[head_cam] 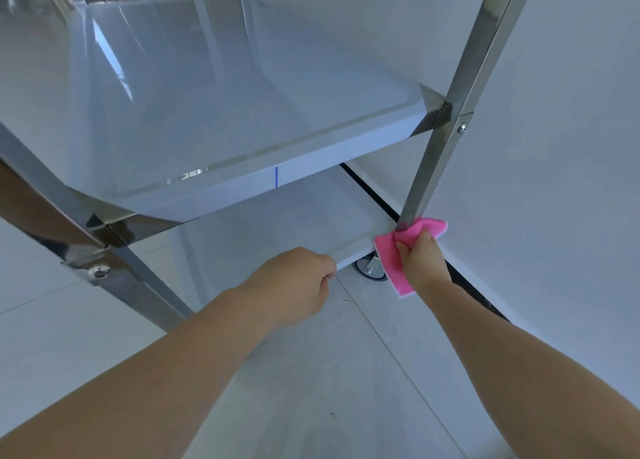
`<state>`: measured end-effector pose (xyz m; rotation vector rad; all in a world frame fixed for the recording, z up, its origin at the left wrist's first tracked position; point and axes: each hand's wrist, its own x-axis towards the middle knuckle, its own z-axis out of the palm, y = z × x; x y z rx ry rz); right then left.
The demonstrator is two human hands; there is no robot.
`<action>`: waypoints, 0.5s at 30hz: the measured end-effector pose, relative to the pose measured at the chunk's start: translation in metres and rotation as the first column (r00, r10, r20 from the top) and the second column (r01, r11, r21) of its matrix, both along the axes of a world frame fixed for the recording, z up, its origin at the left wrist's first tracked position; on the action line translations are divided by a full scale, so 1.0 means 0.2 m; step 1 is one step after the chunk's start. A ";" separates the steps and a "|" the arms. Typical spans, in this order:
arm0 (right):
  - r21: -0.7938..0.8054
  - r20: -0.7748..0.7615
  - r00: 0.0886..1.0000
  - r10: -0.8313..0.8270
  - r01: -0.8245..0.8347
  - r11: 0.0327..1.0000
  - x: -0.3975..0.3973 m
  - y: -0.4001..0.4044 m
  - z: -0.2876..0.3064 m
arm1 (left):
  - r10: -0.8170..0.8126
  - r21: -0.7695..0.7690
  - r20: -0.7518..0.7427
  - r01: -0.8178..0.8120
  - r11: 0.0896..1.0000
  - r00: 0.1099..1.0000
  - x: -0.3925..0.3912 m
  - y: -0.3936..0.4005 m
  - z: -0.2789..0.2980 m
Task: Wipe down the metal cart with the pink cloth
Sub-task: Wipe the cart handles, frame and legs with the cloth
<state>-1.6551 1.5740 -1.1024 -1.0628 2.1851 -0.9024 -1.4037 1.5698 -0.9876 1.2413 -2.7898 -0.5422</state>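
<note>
We are looking down at the metal cart [242,119], whose middle shelf is filling the upper part of the view and whose lower shelf [277,223] is lying beneath it. Our right hand [420,254] is gripping the pink cloth [391,257], the fingers curling round it and pressing it against the foot of the front right upright post [450,119], just where that post is meeting the corner of the lower shelf. Part of the cloth is hanging below the hand and part is bunching above it, beside the post. A caster wheel [370,270] is showing just under that corner, partly hidden by the cloth. Our left hand [294,282] is sitting at the front edge of the lower shelf with the fingers curled in; it seems to be pinching the shelf's lip, though the fingertips are hidden from us and we cannot tell for sure. Both forearms are reaching forward over the pale tiled floor [329,389], and a white wall [554,147] is standing close on the right.
</note>
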 end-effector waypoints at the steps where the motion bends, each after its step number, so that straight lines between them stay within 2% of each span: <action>1: -0.007 0.004 1.000 -0.015 0.015 1.000 -0.01 0.02 0.02 | -0.003 -0.005 -0.014 0.003 1.000 1.000 0.00 0.00 0.00; 5: -0.022 -0.196 0.978 0.076 -0.082 0.996 -0.03 0.15 0.21 | -0.024 0.002 -0.108 0.024 1.000 0.994 -0.07 0.03 0.06; 8: -0.009 -0.219 0.957 0.193 -0.199 0.980 -0.01 0.34 0.48 | -0.064 0.049 -0.204 0.075 0.996 0.977 -0.18 0.09 0.21; 11: -0.057 -0.277 0.930 0.241 -0.267 0.962 0.05 0.55 0.89 | -0.075 0.108 -0.308 0.114 0.988 0.948 -0.28 0.17 0.52; 15: -0.144 -0.212 0.945 0.250 -0.283 0.948 0.16 0.76 1.61 | -0.066 0.256 -0.419 0.188 0.948 0.906 -0.36 0.30 1.15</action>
